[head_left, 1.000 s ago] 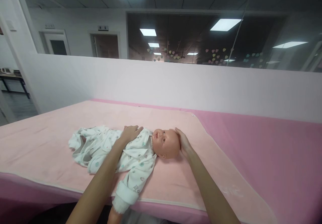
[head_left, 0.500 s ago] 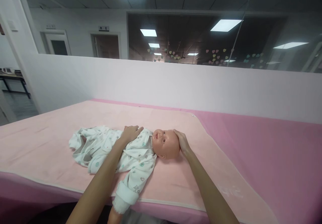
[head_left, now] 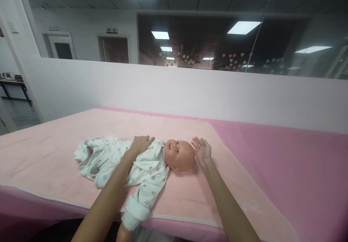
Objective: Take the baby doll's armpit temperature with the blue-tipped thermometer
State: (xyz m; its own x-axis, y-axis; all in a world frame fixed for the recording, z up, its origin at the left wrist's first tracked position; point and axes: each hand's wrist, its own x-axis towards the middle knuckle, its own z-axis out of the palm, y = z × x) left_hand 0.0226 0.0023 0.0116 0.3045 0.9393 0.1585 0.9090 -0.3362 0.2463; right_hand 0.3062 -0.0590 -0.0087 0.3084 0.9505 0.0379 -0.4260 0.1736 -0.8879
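Observation:
A baby doll lies on its back with its bald head to the right, dressed in a white printed romper. One sleeved arm of the doll hangs over the near edge, its hand showing at the bottom. My left hand rests flat on the doll's chest, fingers stretched out, holding nothing. Just right of the doll's head, my right hand is turned partly palm up with its fingers apart. Whether its edge still touches the head I cannot tell.
Beneath the doll is a peach mat with a pale border, spread over a pink sheet. A low white wall with glass above stands behind. At far left a dark-legged table shows through an opening.
My right hand has come off the crown of the doll's head and rolled outward to the right, its palm now showing. My left hand and the doll stay as they were.

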